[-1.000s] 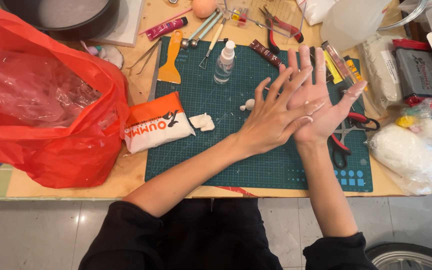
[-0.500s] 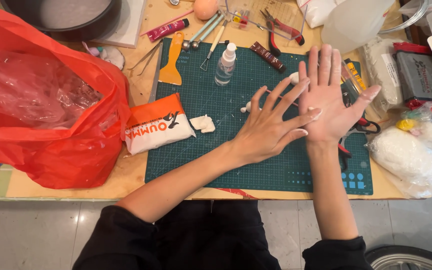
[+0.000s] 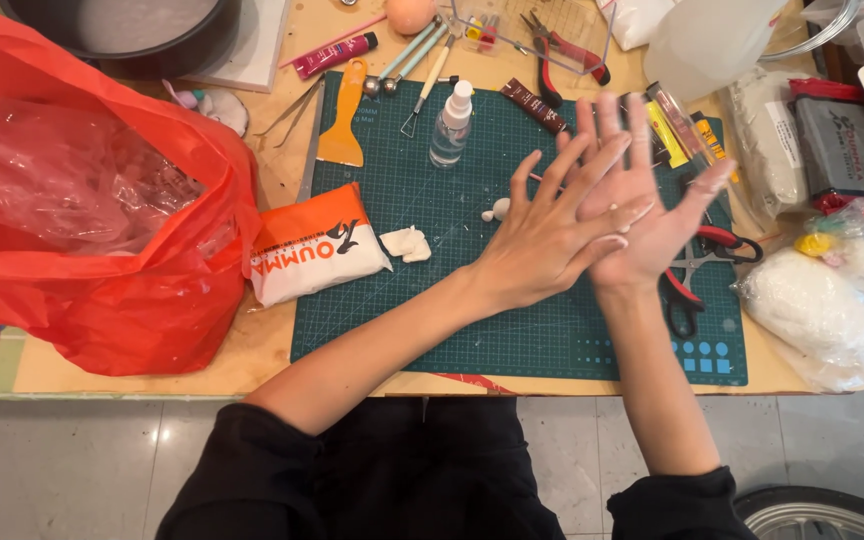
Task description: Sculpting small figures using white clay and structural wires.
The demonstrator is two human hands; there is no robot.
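Observation:
Both hands are over the green cutting mat (image 3: 402,330). My right hand (image 3: 652,215) is turned palm up with its fingers spread. My left hand (image 3: 537,245) lies flat across that palm, fingers apart and pointing up-right. A tiny white speck shows where the palms meet; whatever else lies between them is hidden. A small white clay lump (image 3: 407,243) and a smaller white bit (image 3: 497,210) rest on the mat to the left of the hands, beside an orange-and-white package (image 3: 317,245).
A big red plastic bag (image 3: 82,230) fills the left side. A spray bottle (image 3: 450,125), orange scraper (image 3: 344,115) and modelling tools lie along the mat's far edge. Red-handled scissors (image 3: 697,275) and a bag of white clay (image 3: 812,310) are at the right.
My left hand has slid over my right palm while the right hand shifted slightly sideways and back. The things on the table have not moved.

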